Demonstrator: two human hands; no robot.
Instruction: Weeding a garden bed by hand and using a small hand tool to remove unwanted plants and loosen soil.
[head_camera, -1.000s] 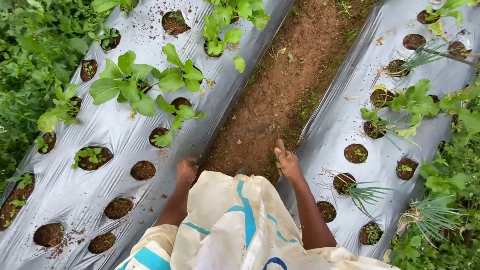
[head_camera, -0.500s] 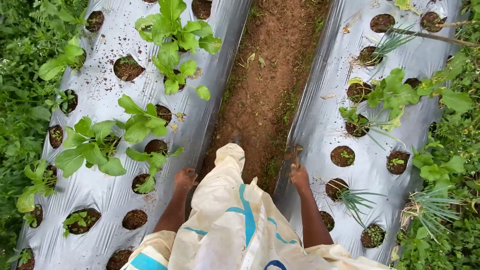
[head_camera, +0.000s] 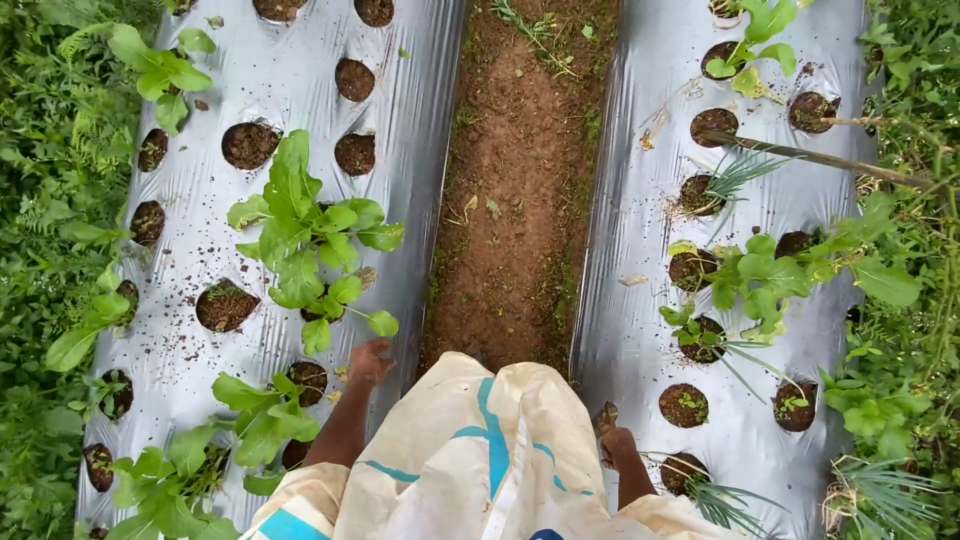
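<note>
The left hand rests on the inner edge of the left silver sheet, knuckles up and fingers curled under. Whether it grips anything I cannot tell. It lies just beside a soil-filled hole and below the big leafy plant. A smaller leafy plant stands beside the forearm.

The right hand is on the inner edge of the right sheet, partly hidden by the pale sack that hangs in front of the body over the furrow. Something small and dark shows at its tip, but it is too blurred to tell what it is, or whether the hand is closed on it. The nearest things are a hole with a spiky seedling just beside the wrist and a hole with tiny sprouts a little further out.

By my reading, the work in hand is tending the planting holes on both beds, with the body set over the furrow and one hand on each sheet. Neither hand is in a hole. The left side looks the readier, since its hole is almost touching the fingers.

A next move there calls for a short reach outward into the soil without tearing the sheet's cut edge or crushing the leaves that overhang it. On the right, the sack must be kept off the seedlings.
</note>
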